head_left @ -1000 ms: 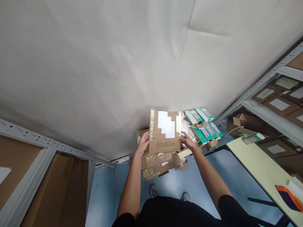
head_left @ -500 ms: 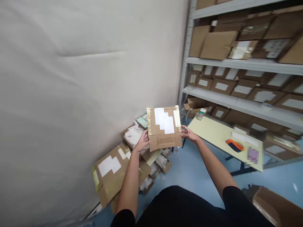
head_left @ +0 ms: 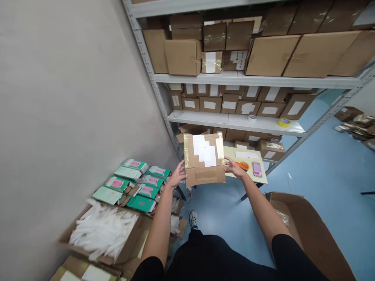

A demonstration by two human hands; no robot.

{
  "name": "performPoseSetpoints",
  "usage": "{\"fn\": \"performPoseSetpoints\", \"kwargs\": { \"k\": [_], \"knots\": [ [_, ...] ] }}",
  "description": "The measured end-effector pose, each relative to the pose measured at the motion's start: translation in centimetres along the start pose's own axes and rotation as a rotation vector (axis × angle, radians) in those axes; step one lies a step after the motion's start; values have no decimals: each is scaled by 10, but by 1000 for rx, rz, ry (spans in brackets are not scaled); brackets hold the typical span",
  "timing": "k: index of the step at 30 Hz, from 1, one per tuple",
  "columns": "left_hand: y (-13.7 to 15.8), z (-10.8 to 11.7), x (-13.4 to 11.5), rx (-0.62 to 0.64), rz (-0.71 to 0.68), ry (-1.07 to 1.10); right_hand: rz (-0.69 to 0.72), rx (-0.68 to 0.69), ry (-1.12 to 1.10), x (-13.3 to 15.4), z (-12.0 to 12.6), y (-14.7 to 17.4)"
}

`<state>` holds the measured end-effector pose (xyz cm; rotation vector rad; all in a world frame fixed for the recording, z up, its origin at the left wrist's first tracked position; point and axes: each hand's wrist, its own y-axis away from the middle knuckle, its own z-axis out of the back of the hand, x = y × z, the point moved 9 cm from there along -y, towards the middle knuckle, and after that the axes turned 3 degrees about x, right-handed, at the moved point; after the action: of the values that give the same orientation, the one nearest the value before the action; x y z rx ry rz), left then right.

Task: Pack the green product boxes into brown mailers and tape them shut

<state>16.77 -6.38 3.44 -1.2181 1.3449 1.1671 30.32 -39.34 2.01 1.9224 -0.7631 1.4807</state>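
Note:
A flattened cardboard box (head_left: 202,173) with white labels and shiny tape along its side edges hangs in the air before me, tilted so its labelled face shows. My left hand (head_left: 177,175) is closed on its left edge, and my right hand (head_left: 233,168) grips the right edge. The fingertips behind the cardboard are hidden. Past the box is a small pale table (head_left: 262,177) bearing an orange tape dispenser (head_left: 242,166) and a purple item (head_left: 257,169), partly blurred out.
Metal shelving (head_left: 254,81) full of cartons stands ahead. Green and pink boxes (head_left: 142,203) are stacked at left, beside a carton of white packing strips (head_left: 102,230). A large open carton (head_left: 313,230) sits on the floor at right. Tape rolls (head_left: 284,122) lie on the middle shelf.
My view has swung right toward the shelving and table, bringing the green boxes and large carton further into sight. Both hands still hold the flattened cardboard box in much the same pose.

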Motion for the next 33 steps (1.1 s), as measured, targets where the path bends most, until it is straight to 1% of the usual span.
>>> {"fn": "performPoseSetpoints", "kwargs": {
  "k": [2, 5, 8, 11, 13, 15, 17, 18, 21, 23, 25, 27, 30, 33],
  "knots": [
    [-37, 1, 9, 43, 23, -20, -15, -61, 23, -6, 20, -7],
    [-92, 7, 17, 97, 51, -31, -48, -154, 62, -14, 43, -27],
    [-145, 16, 17, 134, 92, -54, -95, -251, 88, -19, 63, -55],
    [-194, 19, 15, 172, 136, -97, -198, -357, 186, -30, 82, -83],
    [-224, 15, 20, 184, 161, -123, -259, -432, 290, -41, 92, -97],
    [-253, 3, 32, 171, 194, -162, -293, -492, 376, -56, 96, -106],
    [-277, -12, 50, 130, 235, -241, -321, -508, 415, -81, 94, -110],
    [-288, -21, 60, 101, 255, -301, -344, -490, 416, -96, 89, -111],
    [-309, -46, 85, 7, 307, -523, -327, -407, 414, -136, 73, -109],
    [-315, -61, 96, -41, 343, -654, -252, -381, 428, -151, 65, -106],
    [-318, -73, 104, -88, 365, -725, -179, -396, 439, -157, 62, -102],
    [-319, -84, 110, -141, 372, -721, -114, -424, 447, -156, 61, -102],
    [-320, -100, 119, -229, 338, -625, -46, -477, 493, -146, 66, -110],
    [-325, -114, 133, -281, 296, -490, -49, -603, 526, -134, 90, -115]
  ]
}}
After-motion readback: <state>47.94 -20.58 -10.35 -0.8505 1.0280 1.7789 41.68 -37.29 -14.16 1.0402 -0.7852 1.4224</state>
